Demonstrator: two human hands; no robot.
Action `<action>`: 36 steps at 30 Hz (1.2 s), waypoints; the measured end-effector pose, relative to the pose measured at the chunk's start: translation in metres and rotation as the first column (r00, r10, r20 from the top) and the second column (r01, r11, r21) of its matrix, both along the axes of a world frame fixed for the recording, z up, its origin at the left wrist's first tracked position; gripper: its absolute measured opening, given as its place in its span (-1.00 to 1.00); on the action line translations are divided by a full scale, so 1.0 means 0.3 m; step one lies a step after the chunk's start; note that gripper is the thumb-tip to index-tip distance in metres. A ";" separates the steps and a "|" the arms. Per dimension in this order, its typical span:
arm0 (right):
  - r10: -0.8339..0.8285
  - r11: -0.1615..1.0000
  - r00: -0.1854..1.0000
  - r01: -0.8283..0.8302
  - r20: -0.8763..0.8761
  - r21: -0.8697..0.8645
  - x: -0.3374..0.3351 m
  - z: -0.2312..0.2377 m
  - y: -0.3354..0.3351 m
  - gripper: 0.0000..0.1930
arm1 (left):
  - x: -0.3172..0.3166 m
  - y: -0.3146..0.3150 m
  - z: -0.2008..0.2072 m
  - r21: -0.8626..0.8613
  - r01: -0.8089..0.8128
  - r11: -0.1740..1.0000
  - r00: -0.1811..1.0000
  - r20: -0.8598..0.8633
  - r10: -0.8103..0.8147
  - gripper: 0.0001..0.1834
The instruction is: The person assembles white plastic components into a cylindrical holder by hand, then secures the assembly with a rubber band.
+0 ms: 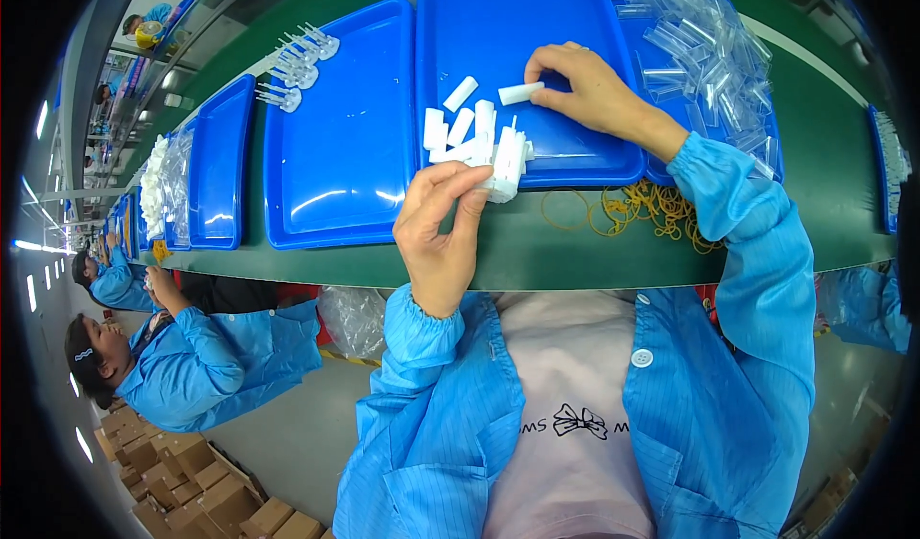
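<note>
My left hand (436, 232) pinches a round white plastic base (502, 190) by its edge, over the near rim of the middle blue tray (517, 22). Upright white sleeves stand close together on this base, and a thin bare prong (514, 122) sticks up among them. Above the same tray, my right hand (594, 93) grips one short white tube (516, 93) between thumb and fingers, a little away from the base. Several loose white tubes (461, 93) lie in the tray beside the held base, partly hidden behind it.
Pronged white bases (299, 65) rest at the far left corner of the left blue tray (345, 156). Clear plastic tubes (690, 41) fill the right tray. Yellow rubber bands (661, 211) lie on the green table (575, 261). Co-workers in blue (201, 366) sit at left.
</note>
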State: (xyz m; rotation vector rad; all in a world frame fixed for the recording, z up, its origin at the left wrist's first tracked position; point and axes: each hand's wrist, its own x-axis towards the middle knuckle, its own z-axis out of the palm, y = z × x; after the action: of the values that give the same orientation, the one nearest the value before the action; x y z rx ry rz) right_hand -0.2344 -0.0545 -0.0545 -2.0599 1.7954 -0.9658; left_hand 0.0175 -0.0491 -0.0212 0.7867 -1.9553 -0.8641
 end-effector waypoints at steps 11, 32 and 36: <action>-0.105 0.915 0.668 -0.225 0.737 0.335 -0.027 0.156 0.041 -0.76 | -0.027 0.010 0.025 -0.192 0.090 0.977 0.995 -0.016 -0.095 -0.75; 0.078 0.793 0.649 -0.501 0.757 0.347 0.048 0.279 0.106 -0.79 | -0.025 0.059 0.083 -0.297 0.124 0.947 0.991 0.082 -0.104 -0.58; 0.122 0.839 0.695 -0.453 0.708 0.301 0.066 0.266 0.137 -0.80 | -0.025 0.053 0.060 -0.373 -0.013 0.928 1.000 -0.018 0.006 -0.42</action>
State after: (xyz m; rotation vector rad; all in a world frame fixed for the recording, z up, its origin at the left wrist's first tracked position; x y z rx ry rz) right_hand -0.2144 -0.0134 0.0252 -1.3804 1.1097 -0.9072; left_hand 0.0100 -0.0332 -0.0032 0.5594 -2.0159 -0.4650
